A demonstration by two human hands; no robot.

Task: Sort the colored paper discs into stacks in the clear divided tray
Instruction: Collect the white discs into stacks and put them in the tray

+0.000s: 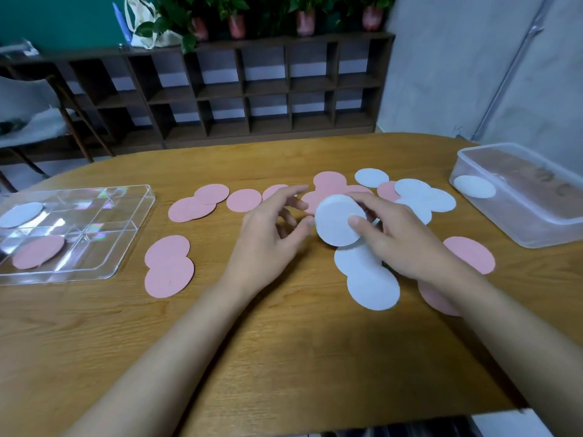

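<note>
My right hand [400,241] pinches a small stack of white discs [334,223], tilted up above the table, thumb on its face. My left hand [271,228] hovers just left of the stack with fingers spread and relaxed, its fingertips near the stack's edge. Several pink discs [192,208] and white discs [372,285] lie scattered on the wooden table [284,357]. The clear divided tray [104,247] sits at the far left; one white disc [20,214] lies in a rear compartment and one pink disc [38,251] in a front one.
A clear plastic tub [536,222] stands at the right edge with one white disc [474,186] inside. Two overlapping pink discs [168,266] lie beside the tray. Beyond the table are a dark shelf unit [252,89], potted plants and a chair [34,115].
</note>
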